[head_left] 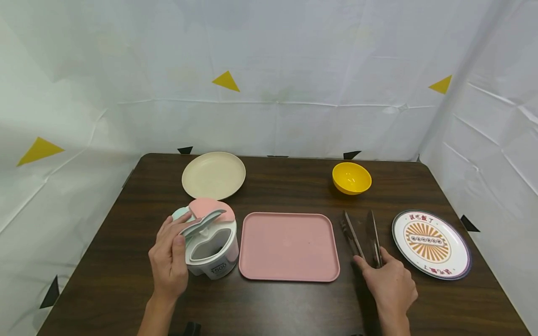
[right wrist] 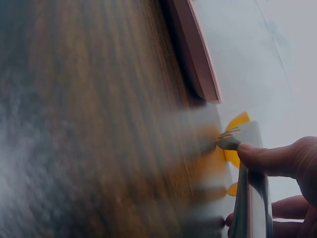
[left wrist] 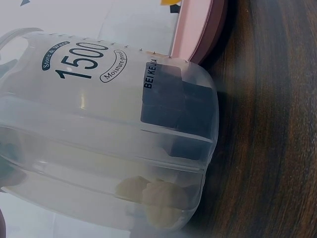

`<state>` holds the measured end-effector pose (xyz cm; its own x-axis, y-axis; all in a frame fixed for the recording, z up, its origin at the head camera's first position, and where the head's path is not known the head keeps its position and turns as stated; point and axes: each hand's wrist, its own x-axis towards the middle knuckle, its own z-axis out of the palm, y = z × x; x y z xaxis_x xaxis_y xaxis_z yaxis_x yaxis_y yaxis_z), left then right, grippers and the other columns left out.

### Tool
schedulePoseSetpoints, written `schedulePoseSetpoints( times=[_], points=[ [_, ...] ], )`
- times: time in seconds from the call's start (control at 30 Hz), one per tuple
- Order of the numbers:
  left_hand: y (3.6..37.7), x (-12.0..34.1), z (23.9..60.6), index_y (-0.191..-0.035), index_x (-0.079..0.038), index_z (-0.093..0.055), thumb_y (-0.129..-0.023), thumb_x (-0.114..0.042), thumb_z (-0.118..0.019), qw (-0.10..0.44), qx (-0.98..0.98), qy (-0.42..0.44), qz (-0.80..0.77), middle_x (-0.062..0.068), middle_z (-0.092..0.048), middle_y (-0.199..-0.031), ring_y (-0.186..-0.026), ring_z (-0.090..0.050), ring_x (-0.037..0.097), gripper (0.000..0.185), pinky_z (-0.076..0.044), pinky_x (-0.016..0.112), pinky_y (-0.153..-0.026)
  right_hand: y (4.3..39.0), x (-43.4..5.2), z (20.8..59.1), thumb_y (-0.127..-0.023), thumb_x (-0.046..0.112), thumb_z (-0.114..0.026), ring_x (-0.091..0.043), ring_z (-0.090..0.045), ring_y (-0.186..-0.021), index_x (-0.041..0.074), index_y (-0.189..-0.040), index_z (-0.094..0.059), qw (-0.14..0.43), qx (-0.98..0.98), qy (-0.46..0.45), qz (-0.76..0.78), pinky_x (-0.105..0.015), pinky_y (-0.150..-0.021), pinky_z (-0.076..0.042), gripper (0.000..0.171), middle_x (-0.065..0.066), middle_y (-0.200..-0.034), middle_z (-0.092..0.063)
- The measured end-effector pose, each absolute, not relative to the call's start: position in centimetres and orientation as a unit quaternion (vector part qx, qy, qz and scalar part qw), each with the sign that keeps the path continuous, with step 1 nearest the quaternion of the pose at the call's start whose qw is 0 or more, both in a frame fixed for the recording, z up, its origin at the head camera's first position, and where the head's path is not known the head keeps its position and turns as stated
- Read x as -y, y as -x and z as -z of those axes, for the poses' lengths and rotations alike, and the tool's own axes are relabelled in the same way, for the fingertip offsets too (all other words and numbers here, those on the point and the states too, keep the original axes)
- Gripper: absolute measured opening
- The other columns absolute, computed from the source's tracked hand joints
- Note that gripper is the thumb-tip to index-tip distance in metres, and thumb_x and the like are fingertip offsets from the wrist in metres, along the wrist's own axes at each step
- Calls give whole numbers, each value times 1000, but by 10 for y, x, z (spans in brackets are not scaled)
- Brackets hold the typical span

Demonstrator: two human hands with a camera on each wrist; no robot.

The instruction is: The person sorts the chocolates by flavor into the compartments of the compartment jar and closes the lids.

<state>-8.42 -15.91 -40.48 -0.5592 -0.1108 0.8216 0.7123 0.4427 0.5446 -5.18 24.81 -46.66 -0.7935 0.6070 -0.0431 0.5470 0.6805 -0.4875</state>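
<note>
My left hand (head_left: 169,254) is at the left of a translucent storage container (left wrist: 109,114) marked 1500. Thumb and fingers pinch its raised pale-green flap lid (head_left: 202,223), so one compartment stands uncovered, while the pink lid (head_left: 211,208) beside it lies flat. Through the wall, the left wrist view shows dark blocky shapes low down and pale rounded pieces (left wrist: 161,198) in another section. My right hand (head_left: 392,284) grips metal tongs (head_left: 375,240) near their rear end. Their arms are spread, tips pointing away from me, with nothing between them.
Between the hands lies a pink rectangular tray (head_left: 290,247). A cream plate (head_left: 214,175) sits behind the container, and a yellow bowl (head_left: 351,178) stands at the back right. Right of the tongs is a white patterned plate (head_left: 431,244). White sheeting surrounds the dark wooden table (head_left: 113,261).
</note>
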Motion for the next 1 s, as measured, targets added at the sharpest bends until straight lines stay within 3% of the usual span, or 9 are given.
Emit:
schedulePoseSetpoints(
  times=[0.63,0.9,1.0],
  points=[
    [84,159,405,-99,12,-68,-96,2,-42,418,740,200,487,27,-68,-95,-111,-63,36,28,-31,50,-108,53,-250,464,-66,78,-69,-59,-57,-95,9,-139,-55,51,921,304,-238,-61,-61,-43,101,-34,-124,-56],
    [84,159,405,-98,11,-68,-96,1,-42,422,735,205,489,26,-69,-95,-110,-63,37,28,-31,48,-108,55,-237,451,-76,63,-72,-44,-54,-113,12,-140,-56,140,923,266,-241,-66,-74,-41,83,-16,-132,-57],
    [85,159,405,-98,11,-68,-97,0,-42,424,733,206,490,25,-69,-94,-109,-63,37,28,-32,49,-108,59,-224,440,-79,48,-77,-37,-60,-107,11,-136,-59,200,922,216,-252,-63,-71,-44,71,-12,-129,-61]
  ],
)
